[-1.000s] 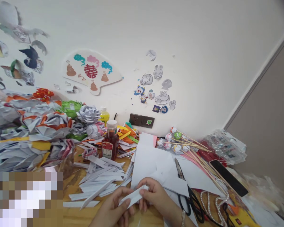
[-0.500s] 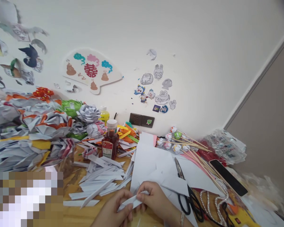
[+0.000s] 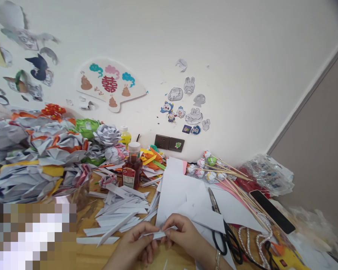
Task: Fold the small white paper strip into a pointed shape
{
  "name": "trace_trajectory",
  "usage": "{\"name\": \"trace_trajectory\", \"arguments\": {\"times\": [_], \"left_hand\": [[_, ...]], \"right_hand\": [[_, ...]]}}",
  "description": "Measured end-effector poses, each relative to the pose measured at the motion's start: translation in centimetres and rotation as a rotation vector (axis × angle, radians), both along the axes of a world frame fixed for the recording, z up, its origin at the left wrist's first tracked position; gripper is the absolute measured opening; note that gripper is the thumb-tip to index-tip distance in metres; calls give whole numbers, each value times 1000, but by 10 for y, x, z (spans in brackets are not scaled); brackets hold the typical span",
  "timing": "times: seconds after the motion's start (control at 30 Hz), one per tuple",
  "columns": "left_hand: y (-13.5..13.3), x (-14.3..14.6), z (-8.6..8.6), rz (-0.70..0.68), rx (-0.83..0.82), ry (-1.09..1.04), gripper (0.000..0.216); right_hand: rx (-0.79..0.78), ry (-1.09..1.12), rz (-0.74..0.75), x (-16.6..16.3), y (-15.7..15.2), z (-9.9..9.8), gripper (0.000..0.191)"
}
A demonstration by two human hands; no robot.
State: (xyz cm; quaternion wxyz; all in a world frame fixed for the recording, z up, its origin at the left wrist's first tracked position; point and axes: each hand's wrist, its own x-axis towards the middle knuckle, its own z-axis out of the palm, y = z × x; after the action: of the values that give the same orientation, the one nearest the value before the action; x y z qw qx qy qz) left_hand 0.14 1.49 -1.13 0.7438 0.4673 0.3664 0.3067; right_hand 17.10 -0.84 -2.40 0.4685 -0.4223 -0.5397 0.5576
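Paper strip point(image 3: 157, 235) flatter now, between both hands.

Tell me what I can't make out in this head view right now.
- Folded paper strip: its ends are hidden by the left hand and right hand.
- Bottom-left corner: pixelated block, contents unreadable.
- Scissors: handles partly hidden under the right wrist.
- Bottle: label print too small.

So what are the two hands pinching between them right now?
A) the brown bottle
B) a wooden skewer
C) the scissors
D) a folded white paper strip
D: the left hand and right hand both pinch a folded white paper strip; the scissors, brown bottle and skewers lie untouched on the table.
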Motion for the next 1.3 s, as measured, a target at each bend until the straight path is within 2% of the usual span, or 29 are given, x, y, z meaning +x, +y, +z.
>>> {"name": "trace_trajectory", "arguments": {"times": [0.1,0.2,0.33,0.6,0.83,1.03,1.3], "left_hand": [[1,0,-1,11,-35,-19,45],[1,1,-6,-24,52,20,49],[-3,2,-11,6,186,87,52],[-5,2,-13,71,233,107,52],[1,3,-13,4,136,138,55],[0,3,-15,19,69,132,57],[-1,4,-12,10,133,143,57]], "right_hand": [[-3,11,-16,1,0,0,30],[32,6,16,2,-1,1,31],[61,-36,33,2,0,4,31],[66,-174,49,0,-2,7,20],[88,-138,-49,-1,-2,5,18],[134,-134,-41,-1,-2,5,19],[44,-56,-60,1,0,5,28]]}}
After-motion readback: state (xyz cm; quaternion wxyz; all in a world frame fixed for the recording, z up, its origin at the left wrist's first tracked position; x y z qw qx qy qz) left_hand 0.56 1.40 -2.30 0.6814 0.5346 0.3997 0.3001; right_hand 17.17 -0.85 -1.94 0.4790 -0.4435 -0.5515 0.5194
